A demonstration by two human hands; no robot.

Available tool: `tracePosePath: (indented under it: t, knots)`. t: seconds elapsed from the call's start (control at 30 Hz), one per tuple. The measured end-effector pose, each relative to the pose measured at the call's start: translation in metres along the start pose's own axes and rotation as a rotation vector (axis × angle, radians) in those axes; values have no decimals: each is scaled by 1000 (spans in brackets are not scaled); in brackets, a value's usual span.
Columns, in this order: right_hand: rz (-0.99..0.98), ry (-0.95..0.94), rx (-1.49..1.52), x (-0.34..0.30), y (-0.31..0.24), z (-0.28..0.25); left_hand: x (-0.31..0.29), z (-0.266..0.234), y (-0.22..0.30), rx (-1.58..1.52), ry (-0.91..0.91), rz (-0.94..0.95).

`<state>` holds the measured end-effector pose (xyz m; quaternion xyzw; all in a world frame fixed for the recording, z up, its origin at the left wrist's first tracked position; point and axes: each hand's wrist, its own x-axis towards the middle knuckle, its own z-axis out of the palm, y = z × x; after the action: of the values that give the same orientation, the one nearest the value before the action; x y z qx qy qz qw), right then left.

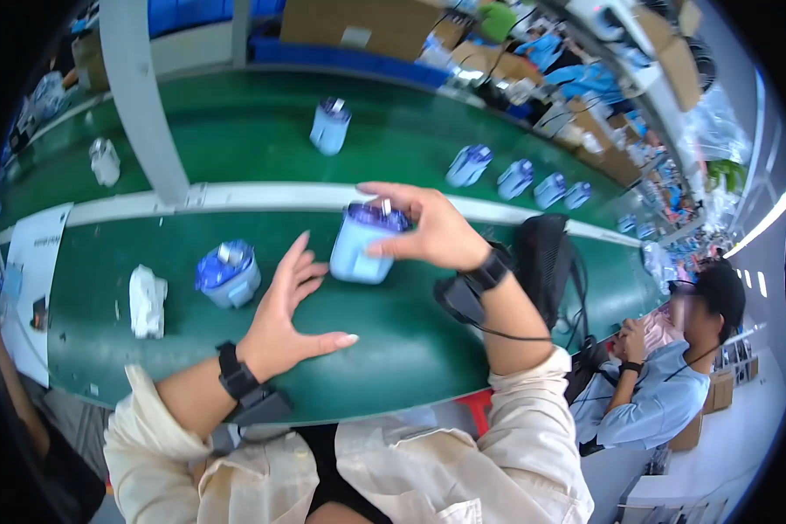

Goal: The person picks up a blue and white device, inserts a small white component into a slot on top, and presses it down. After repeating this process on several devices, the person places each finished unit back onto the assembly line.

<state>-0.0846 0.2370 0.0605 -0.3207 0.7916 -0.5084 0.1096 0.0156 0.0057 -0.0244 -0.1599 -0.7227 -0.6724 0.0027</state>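
My right hand [432, 229] grips a light-blue plastic container [358, 252] with a dark blue, glossy top, holding it upright over the green table. The fingers wrap its top and right side. My left hand [284, 310] is just left of it, fingers spread and thumb stretched out, with nothing in it. Left of that hand stands a similar blue container [230, 275], its top covered in shiny blue film with a small white piece on it. Farther left lies a white plastic-wrapped item [148, 302]. What it contains I cannot make out.
Behind a pale rail [271, 194] runs a green conveyor belt [244, 131] carrying several blue containers, one of them [330, 127] straight ahead. A metal post [140, 96] rises at left. A black bag [543, 266] with cables sits right. A co-worker [655, 384] is at far right.
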Motion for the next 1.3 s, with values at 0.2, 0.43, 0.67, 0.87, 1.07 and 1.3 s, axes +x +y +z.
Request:
tracePosePath:
  t: [0.2,0.43,0.67,0.87,1.07,1.3]
  knots:
    - [-419,-150,-230,-39,-49,45,0,3,16,-326,-365,47]
    - [-519,-112,-333,-39,-36,20,2,1,15,156,-231,199]
    - [-463,-3,-361,-37,-34,38,0,0,18,294,-168,267]
    - [-109,235,-147,-49,-31,69,-3,3,19,368,-55,227]
    - [-244,369,-393,-45,-24,80,-5,1,17,474,34,211]
    - [-356,399,-574,-41,-12,88,-3,2,12,569,67,192]
